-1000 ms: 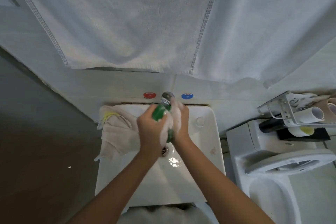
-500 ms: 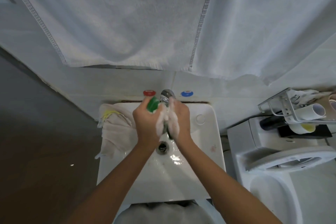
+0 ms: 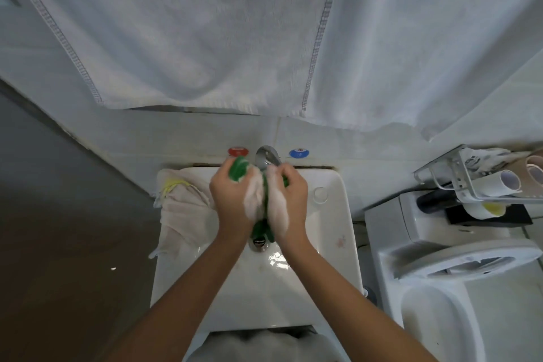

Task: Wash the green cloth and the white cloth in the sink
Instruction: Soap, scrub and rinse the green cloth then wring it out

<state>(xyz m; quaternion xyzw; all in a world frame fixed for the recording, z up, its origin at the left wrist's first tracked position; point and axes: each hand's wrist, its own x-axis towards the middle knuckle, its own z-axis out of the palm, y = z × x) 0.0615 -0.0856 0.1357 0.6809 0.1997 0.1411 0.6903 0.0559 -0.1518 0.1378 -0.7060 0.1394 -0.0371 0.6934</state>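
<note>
Both my hands grip the green cloth (image 3: 239,172) over the white sink (image 3: 332,258), just under the chrome tap (image 3: 266,156). My left hand (image 3: 232,204) holds one bunched end, which sticks out above its fingers. My right hand (image 3: 289,200) holds the other part, and a green tail hangs between my palms toward the drain (image 3: 259,242). White soap foam covers the inner sides of both hands. The white cloth (image 3: 182,209) lies crumpled over the sink's left rim, with a yellow stitch showing.
A red knob (image 3: 238,151) and a blue knob (image 3: 298,153) flank the tap on the wall. Large white towels (image 3: 235,32) hang overhead. A toilet (image 3: 458,267) stands right of the sink, with a wire rack (image 3: 476,179) of rolls above its tank.
My hands have rubbed the green cloth together and shifted slightly up toward the tap; the green end now sticks out higher above my left hand.
</note>
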